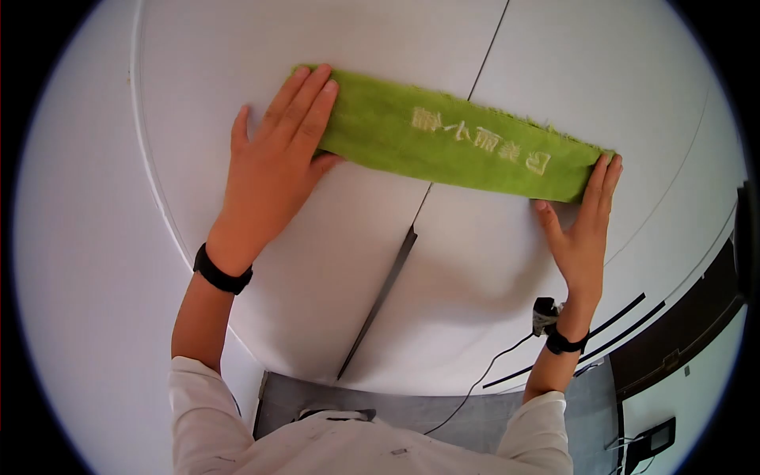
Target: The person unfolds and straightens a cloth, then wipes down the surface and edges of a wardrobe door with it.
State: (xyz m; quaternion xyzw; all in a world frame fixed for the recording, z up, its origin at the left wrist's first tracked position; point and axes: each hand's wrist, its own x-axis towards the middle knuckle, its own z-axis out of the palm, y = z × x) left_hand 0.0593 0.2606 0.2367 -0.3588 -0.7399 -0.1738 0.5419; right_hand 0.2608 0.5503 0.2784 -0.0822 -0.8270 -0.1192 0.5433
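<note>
A strip of green cloth [372, 131] stretches across the white surface, its upper edge frayed and pale characters stitched on it. My left hand [273, 158] lies flat over the cloth's left end, fingers straight, the little finger apart, the thumb by the lower edge. At the right end, my right hand [582, 229] touches the cloth with straight fingers along its short edge. The right thumb is spread from those fingers and sits at the lower corner. The cloth looks smooth between both hands. Each wrist wears a black band.
A dark seam crosses the white surface [332, 237] beneath the cloth and widens into a dark slot [380, 301]. A small dark device [545, 315] with a cable hangs by my right wrist. Black strips [609, 324] lie at lower right, near a dark frame [681, 324].
</note>
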